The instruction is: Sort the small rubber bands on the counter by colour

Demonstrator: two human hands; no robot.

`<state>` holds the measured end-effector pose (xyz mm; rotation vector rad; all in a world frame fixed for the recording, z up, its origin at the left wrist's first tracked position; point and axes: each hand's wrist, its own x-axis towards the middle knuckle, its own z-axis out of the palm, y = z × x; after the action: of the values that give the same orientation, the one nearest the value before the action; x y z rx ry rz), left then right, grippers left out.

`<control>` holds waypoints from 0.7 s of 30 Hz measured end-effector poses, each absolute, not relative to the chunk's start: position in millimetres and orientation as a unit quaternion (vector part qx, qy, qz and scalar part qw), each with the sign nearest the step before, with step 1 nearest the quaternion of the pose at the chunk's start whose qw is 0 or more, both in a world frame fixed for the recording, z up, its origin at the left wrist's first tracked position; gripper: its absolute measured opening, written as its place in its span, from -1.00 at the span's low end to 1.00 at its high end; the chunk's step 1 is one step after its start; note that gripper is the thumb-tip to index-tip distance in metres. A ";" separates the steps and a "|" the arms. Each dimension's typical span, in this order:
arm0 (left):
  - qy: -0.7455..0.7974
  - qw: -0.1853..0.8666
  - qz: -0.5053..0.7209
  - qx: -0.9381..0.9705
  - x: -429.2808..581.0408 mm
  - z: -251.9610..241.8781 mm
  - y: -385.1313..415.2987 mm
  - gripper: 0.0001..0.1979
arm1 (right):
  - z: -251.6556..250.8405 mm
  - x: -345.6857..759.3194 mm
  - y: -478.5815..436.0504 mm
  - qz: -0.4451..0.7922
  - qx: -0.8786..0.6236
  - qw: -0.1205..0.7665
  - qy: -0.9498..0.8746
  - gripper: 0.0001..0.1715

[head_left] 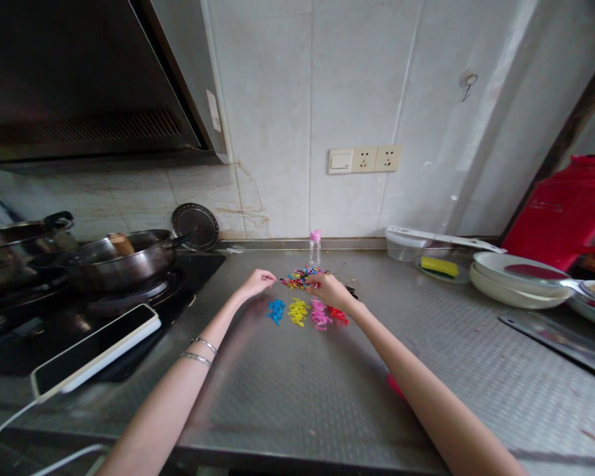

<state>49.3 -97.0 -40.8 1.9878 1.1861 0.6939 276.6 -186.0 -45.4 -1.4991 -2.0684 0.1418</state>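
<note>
A mixed heap of small, colourful elastic-like bands (297,276) lies on the metal counter. My right hand (330,291) is over the heap's right side, fingertips drawn together and touching it. To the left of the heap, my left hand (256,283) has thumb and fingers pinched; whatever may be between them is too small to name. Nearer to me lie a blue pile (276,311), a yellow pile (298,311), a pink pile (320,315) and a red pile (339,316), the last partly behind my right wrist. Black pieces (352,292) show beyond that wrist.
Behind the heap stands a clear bottle (315,252) with a pink cap. At left are a phone (96,350) with a cable and a pan (119,264) on the stove. Bowls (518,291), a yellow sponge (439,267) and a cleaver-like blade (560,344) lie at right.
</note>
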 end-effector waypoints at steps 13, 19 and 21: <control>0.413 0.267 0.280 0.824 58.3 -61.9 -83.6 -0.79 | -38.1 259.5 -195.5 0.116 -0.513 0.234 -0.817 -0.53; 0.406 0.135 0.242 0.871 77.8 -48.1 -81.5 -0.81 | -35.1 292.4 -183.8 0.093 -0.589 0.313 -0.739 -0.62; 0.404 0.110 0.209 0.884 84.9 -44.4 -79.7 -0.81 | -38.5 302.6 -180.4 0.097 -0.604 0.327 -0.720 -0.66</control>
<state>84.9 -79.7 -44.4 2.5967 1.1879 0.6143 302.6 -180.4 -38.5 -1.5808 -1.8868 0.2544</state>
